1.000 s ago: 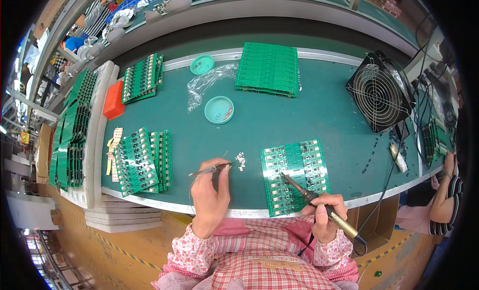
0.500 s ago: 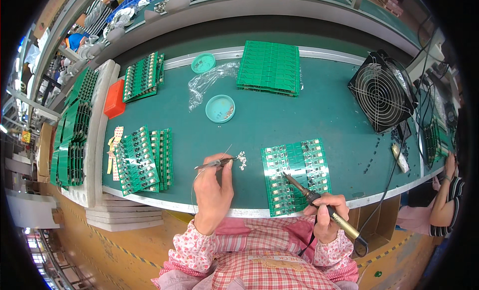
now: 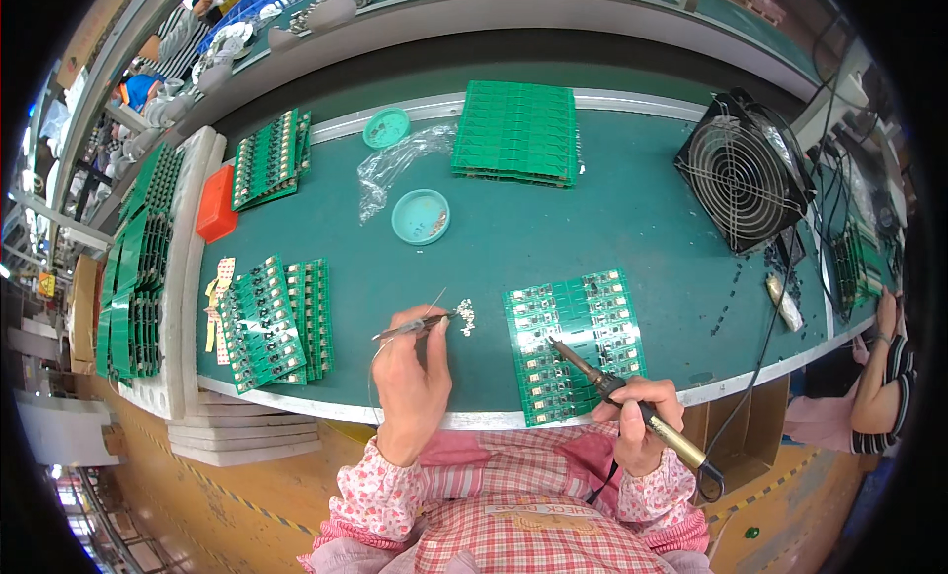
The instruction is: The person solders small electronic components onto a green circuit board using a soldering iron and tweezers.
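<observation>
My left hand (image 3: 410, 382) is closed round a pair of tweezers (image 3: 410, 327), with a thin strand of solder wire (image 3: 371, 382) running past the fingers. The tweezers' tips are beside a small pile of tiny pale components (image 3: 465, 318) on the bench mat. In my right hand (image 3: 647, 416) is a soldering iron (image 3: 673, 439), gripped like a pen and slanting up to the left. Its tip is over the middle-left part of a green circuit board (image 3: 578, 322), which lies at the near edge; whether it touches cannot be made out.
Circuit boards are stacked at left (image 3: 265, 322) and at the back (image 3: 515, 130). Two turquoise dishes, the nearer one (image 3: 421, 217) holding small bits, stand mid-bench. A black fan (image 3: 741, 179) stands at right, near the iron's cable (image 3: 765, 362). Another person's arm (image 3: 874, 382) shows far right.
The whole view has shifted slightly, so the bench things appear a little farther left. Both hands keep their grips, and the tweezers and iron stay at nearly the same places on the bench.
</observation>
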### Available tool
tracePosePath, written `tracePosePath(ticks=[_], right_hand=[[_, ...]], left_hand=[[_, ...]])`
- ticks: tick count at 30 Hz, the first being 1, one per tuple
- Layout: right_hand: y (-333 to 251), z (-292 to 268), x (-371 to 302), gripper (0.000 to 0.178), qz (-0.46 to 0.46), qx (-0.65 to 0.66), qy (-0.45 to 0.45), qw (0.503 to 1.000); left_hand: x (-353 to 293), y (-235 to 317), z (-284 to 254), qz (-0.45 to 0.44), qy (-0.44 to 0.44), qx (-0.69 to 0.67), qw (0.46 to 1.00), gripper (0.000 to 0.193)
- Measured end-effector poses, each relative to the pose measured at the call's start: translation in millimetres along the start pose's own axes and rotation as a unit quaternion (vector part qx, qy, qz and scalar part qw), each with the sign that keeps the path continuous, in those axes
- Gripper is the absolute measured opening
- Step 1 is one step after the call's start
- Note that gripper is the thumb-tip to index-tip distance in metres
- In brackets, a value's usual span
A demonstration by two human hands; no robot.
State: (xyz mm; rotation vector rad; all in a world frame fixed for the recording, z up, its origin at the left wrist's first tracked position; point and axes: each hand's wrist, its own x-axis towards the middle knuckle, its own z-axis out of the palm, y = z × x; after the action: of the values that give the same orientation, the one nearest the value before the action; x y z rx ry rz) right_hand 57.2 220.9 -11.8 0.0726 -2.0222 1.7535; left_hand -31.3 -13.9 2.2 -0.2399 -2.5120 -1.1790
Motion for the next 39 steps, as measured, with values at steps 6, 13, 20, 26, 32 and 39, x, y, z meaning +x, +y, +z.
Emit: tracePosePath(ticks=[6,13,20,26,32,39], right_hand=[[-2.5,1.1,2.8,0.012,0.002,0.004,-0.009,1.000],[-0.7,-4.1,7.5,0.013,-0.052,-0.017,-0.065,0.996],[-0.8,-4.7,7.4,0.011,-0.037,-0.019,-0.057,0.997],[-1.0,-5.3,6.9,0.011,-0.037,-0.017,-0.060,0.997],[0.7,-4.0,7.2,0.017,-0.059,0.001,-0.059,0.997],[-1.4,-1.9,1.0,0.013,-0.046,0.046,-0.013,0.998]], left_hand=[[-10.6,19.5,-0.5,0.028,-0.090,-0.073,0.993,0.012],[-17.5,25.8,10.6,0.060,-0.147,-0.083,0.984,0.019],[-16.1,25.4,13.6,0.084,-0.138,-0.061,0.985,0.021],[-15.1,26.7,13.2,0.091,-0.145,-0.048,0.984,0.021],[-14.0,27.4,12.2,0.089,-0.152,-0.051,0.983,0.020],[-13.7,26.7,12.2,0.088,-0.152,-0.053,0.983,0.020]])
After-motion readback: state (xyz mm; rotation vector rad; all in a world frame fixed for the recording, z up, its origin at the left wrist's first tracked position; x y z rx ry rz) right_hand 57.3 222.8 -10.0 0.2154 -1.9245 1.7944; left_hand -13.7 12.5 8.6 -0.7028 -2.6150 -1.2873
